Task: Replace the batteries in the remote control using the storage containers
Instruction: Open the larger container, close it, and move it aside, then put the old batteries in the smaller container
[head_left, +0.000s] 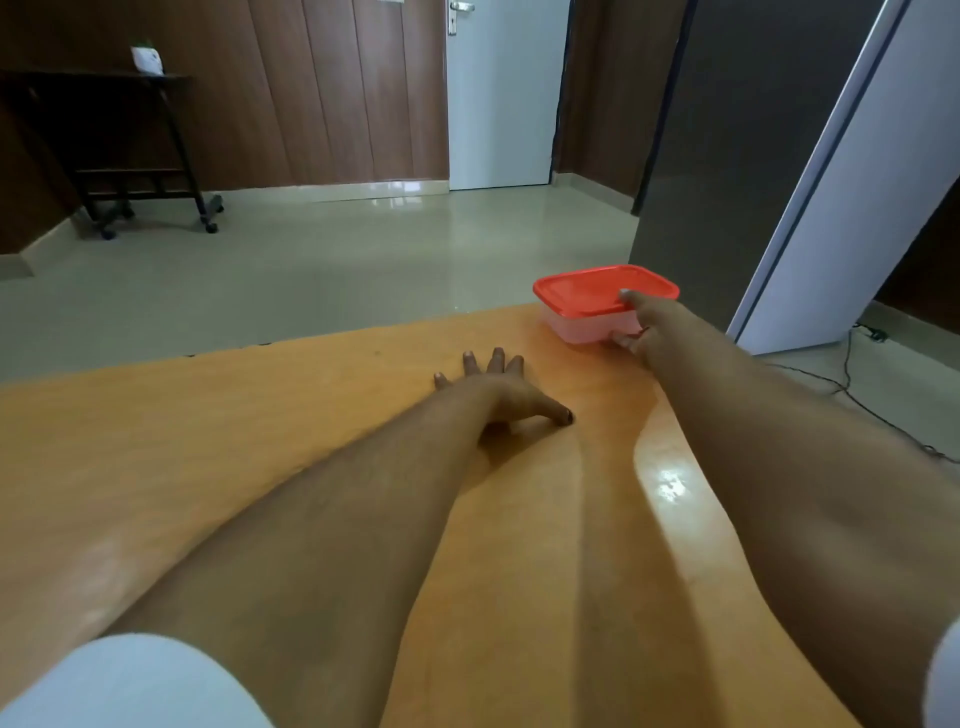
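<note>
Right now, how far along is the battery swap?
Nothing looks done: no remote control or batteries are in view. In hand: the right hand grips the red-lidded container, thumb on its lid, which is not yet off. The left hand lies flat on the orange table. Opening the container and the whole swap remain.

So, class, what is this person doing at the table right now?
The person's right hand grips the near side of a clear storage container, thumb on its red lid, which is still on. The left hand lies flat and empty on the orange table. No remote or batteries are in view.
</note>
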